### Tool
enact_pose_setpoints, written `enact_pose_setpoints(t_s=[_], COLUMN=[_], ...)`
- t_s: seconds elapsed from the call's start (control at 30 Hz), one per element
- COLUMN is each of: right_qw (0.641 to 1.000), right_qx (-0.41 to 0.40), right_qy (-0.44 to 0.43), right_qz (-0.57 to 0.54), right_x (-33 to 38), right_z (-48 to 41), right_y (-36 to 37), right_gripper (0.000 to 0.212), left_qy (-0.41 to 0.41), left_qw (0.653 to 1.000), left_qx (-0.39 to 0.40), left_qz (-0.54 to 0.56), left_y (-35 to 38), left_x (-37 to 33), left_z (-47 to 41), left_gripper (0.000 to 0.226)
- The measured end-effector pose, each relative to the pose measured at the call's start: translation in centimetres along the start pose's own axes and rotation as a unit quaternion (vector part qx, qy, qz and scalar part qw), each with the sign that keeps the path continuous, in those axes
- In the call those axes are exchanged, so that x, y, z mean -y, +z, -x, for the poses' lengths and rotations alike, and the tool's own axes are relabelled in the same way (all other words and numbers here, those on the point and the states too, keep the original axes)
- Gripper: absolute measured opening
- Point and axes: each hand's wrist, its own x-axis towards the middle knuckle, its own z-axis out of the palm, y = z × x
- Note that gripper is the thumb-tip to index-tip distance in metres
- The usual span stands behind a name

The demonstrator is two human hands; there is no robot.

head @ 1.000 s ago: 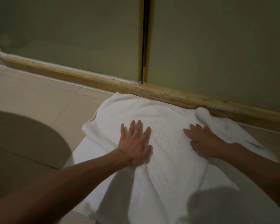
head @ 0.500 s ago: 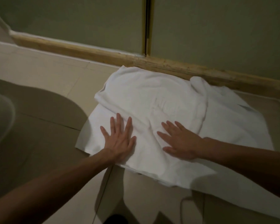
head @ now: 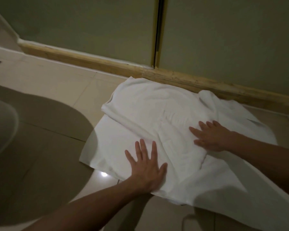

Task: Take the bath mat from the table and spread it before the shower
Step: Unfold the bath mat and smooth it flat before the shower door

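Left hand, right hand: bare. Left forearm, right forearm: bare to frame edge.

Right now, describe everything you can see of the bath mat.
The bath mat is white, soft terry-looking cloth lying on the tiled floor, its far edge reaching the wood-coloured sill under the shower's glass panels. It is not flat: an upper layer lies folded over a wider lower layer, with creases and a bunched ridge at the far right. A small grey mark shows near its right edge. The left hand and right hand press flat on it, fingers spread.
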Motion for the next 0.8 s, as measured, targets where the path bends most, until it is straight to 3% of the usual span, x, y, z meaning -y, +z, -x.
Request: enact_pose_setpoints(t_s=[0.4, 0.57, 0.67, 0.8], right_qw=[0.998, 0.993, 0.987, 0.981], right_qx=[0.014, 0.031, 0.018, -0.035], right_qy=[-0.007, -0.056, -0.086, -0.117], right_qz=[-0.064, -0.103, -0.137, -0.148], right_x=[2.4, 5.5, 7.3, 6.5], right_z=[1.8, 4.1, 4.9, 3.3], right_y=[1.0, -0.4, -0.9, -2.8], right_gripper=[0.075, 0.092, 0.083, 0.051], left_qy=[0.048, 0.079, 0.104, 0.138], left_qw=[0.995, 0.99, 0.981, 0.972], left_qx=[-0.007, -0.017, -0.013, 0.005], left_qz=[-0.089, -0.118, -0.164, -0.191], left_y=[-2.6, -4.5, -6.0, -8.3], left_x=[4.2, 7.0, 8.8, 9.6], left_z=[-4.4, -6.4, -7.3, -7.4], left_gripper=[0.082, 0.083, 0.082, 0.08])
